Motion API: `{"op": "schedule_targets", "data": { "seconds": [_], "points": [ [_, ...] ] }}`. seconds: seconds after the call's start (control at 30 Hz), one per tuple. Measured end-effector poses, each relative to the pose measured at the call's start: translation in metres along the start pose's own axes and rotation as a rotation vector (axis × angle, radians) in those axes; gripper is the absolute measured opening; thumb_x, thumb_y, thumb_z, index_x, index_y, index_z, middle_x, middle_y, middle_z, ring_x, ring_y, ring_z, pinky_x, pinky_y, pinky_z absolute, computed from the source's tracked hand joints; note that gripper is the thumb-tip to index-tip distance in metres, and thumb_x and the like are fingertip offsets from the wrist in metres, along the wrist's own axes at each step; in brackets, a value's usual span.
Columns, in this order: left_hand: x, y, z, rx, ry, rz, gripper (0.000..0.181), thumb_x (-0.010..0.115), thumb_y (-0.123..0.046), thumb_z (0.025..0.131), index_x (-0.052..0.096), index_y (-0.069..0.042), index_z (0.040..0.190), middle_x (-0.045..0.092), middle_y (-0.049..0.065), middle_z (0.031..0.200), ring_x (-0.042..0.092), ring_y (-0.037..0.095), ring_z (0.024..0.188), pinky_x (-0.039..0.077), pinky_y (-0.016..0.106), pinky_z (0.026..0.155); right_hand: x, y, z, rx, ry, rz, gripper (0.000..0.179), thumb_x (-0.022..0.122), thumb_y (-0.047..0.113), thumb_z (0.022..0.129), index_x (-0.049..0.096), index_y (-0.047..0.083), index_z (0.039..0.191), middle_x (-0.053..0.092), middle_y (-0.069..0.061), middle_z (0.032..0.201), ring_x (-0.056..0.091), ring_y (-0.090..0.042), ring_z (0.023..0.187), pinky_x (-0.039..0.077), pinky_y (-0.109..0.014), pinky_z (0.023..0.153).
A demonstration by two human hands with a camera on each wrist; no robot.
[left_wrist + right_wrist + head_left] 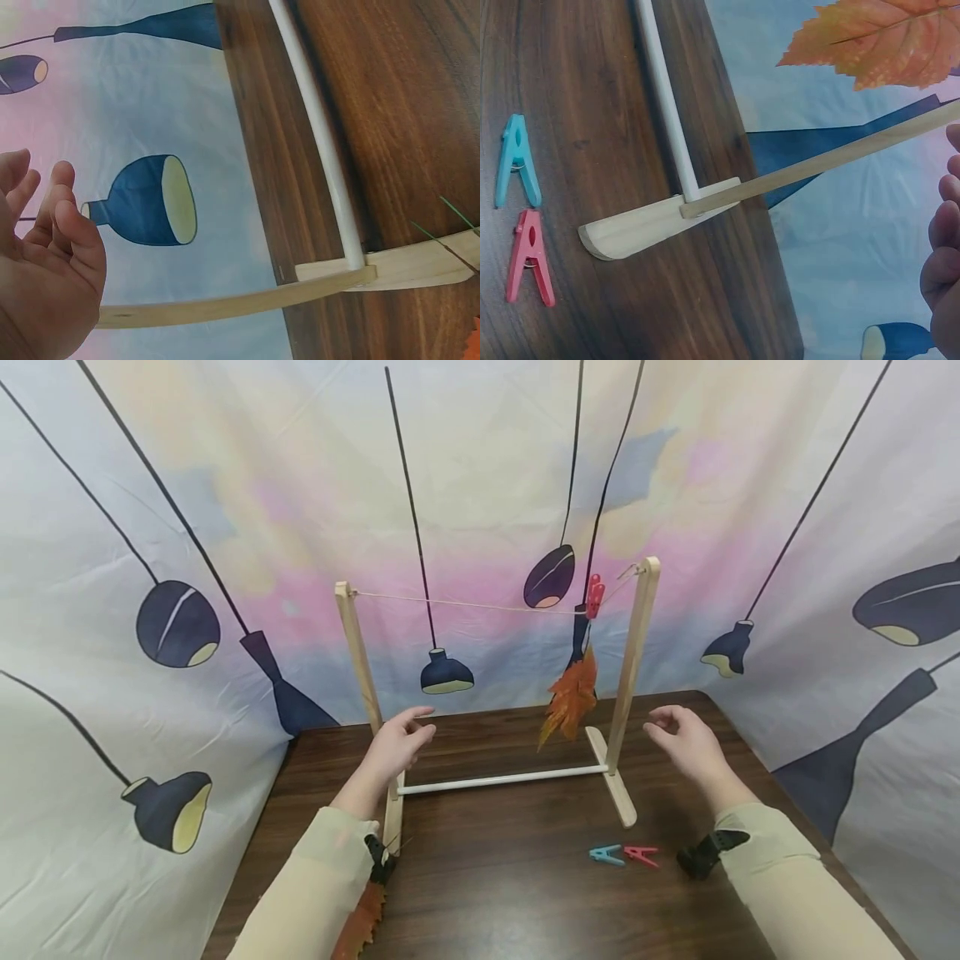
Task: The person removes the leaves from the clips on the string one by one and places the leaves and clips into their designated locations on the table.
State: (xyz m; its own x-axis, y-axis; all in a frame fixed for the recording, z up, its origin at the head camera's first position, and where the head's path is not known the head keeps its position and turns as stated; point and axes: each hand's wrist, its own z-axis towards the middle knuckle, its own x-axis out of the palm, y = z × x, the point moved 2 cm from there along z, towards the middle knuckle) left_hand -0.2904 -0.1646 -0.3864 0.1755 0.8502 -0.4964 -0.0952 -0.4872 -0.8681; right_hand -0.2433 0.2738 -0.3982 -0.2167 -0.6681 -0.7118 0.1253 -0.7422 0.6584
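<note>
In the head view my left hand [397,745] hovers beside the left post of a small wooden drying rack [502,779], its fingers loosely bent around nothing. Outside the right post is my right hand [686,742], also holding nothing, with fingers relaxed. A string [465,603] runs between the two posts. Near its right end a red clothespin [595,597] clips an orange autumn leaf [573,693], which hangs down. On the table lie a blue clothespin [517,161] and a pink clothespin [530,259], side by side.
Another orange leaf [363,922] lies on the dark wooden table [480,893], partly hidden by my left sleeve. The rack's flat right foot [611,777] stands behind the loose clothespins. A cloth backdrop [480,485] printed with lamps surrounds the table.
</note>
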Motion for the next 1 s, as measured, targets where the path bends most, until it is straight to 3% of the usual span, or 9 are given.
{"op": "schedule_targets", "data": {
  "seconds": [0.5,0.67,0.8,1.0],
  "points": [
    [-0.003,-0.014,0.006,0.036,-0.010,0.008,0.041,0.056,-0.027,0.095,0.049,-0.022,0.135,0.057,0.008,0.092,0.048,0.024,0.054,0.044,0.037,0.052,-0.018,0.013,0.010,-0.034,-0.058,0.019,0.042,0.052,0.031,0.096,0.054,-0.005,0.118,0.053,-0.019,0.104,0.048,-0.035,0.097,0.038,-0.050,0.080],
    [-0.002,-0.017,0.005,0.031,-0.009,0.000,0.040,0.056,-0.027,0.095,0.050,-0.020,0.134,0.056,0.011,0.096,0.049,0.021,0.055,0.043,0.034,0.052,-0.023,0.019,0.014,-0.041,-0.068,0.038,0.041,0.052,0.029,0.096,0.054,-0.005,0.118,0.053,-0.020,0.105,0.049,-0.034,0.096,0.037,-0.048,0.081],
    [0.002,-0.028,0.010,0.051,0.001,-0.016,0.039,0.055,-0.029,0.095,0.051,-0.020,0.132,0.055,0.011,0.099,0.051,0.022,0.058,0.044,0.034,0.052,-0.029,0.023,0.016,-0.019,-0.068,0.042,0.045,0.050,0.034,0.097,0.053,-0.003,0.122,0.054,-0.023,0.112,0.049,-0.038,0.102,0.039,-0.052,0.083],
    [0.010,-0.052,0.018,0.101,0.036,0.036,0.035,0.055,-0.030,0.095,0.053,-0.022,0.130,0.056,0.010,0.102,0.054,0.030,0.065,0.046,0.035,0.055,-0.033,0.031,0.018,-0.036,-0.062,0.026,0.043,0.050,0.032,0.097,0.053,-0.003,0.121,0.055,-0.023,0.114,0.051,-0.040,0.104,0.041,-0.054,0.083]
  ]
}}
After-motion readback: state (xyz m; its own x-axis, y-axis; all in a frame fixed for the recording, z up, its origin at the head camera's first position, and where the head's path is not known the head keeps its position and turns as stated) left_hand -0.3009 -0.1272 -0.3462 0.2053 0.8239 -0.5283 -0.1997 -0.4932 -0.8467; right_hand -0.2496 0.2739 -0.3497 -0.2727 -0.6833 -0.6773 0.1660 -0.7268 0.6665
